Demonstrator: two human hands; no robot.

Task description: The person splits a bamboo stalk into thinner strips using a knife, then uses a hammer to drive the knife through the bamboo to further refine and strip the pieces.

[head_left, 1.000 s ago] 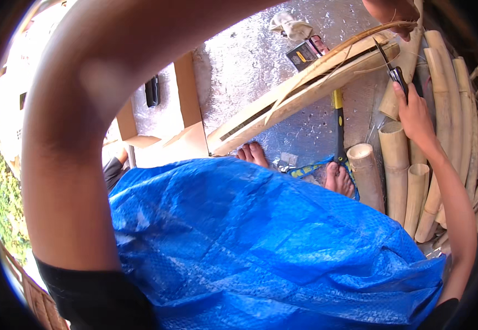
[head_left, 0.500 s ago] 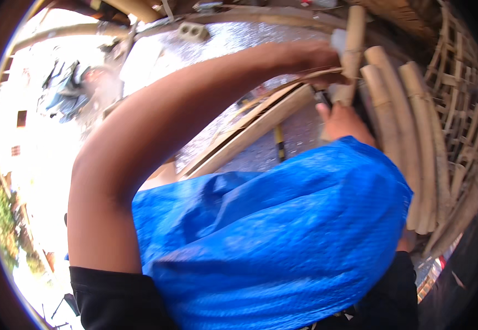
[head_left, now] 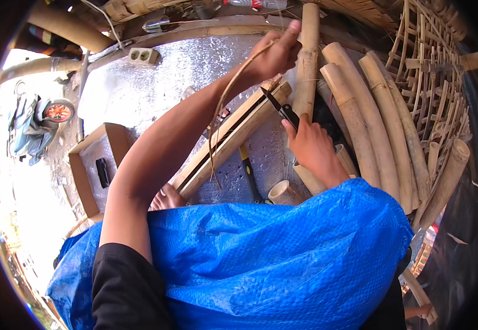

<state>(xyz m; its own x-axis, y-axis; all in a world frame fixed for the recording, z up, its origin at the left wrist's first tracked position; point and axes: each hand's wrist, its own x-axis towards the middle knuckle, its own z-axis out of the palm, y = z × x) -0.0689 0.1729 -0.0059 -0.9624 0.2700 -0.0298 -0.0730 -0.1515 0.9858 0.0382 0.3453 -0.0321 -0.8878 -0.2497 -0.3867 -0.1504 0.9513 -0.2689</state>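
- Silvery sheeting (head_left: pixel 178 58) covers the floor around our work, bright with glare toward the left.
- Nearest to us, a creased blue tarp (head_left: pixel 272 258) spreads over our lap, and a bare foot (head_left: pixel 166 199) shows just past its edge.
- Our right hand (head_left: pixel 317 148) is closed around the black handle of a knife (head_left: pixel 288 114), its blade pointing up and left, near the far end of a bamboo piece.
- That bamboo piece (head_left: pixel 242 140) lies slantwise on the sheeting, with a long dark slot along it.
- Beside it lies a tool with a yellow-and-black handle (head_left: pixel 248 170).
- Our left hand (head_left: pixel 275 55), apart from the right, is curled shut on a thin bamboo strip (head_left: pixel 223 98) that hangs down past the forearm; its fingertips are partly hidden, so the exact grip is probably a pinch.
- To our right, cut bamboo lengths (head_left: pixel 352 118) lie side by side.
- Off to our left sits an open cardboard box (head_left: pixel 84 187).
- Farther out, we see a two-holed block (head_left: pixel 143 56) and a motorbike (head_left: pixel 30 129).
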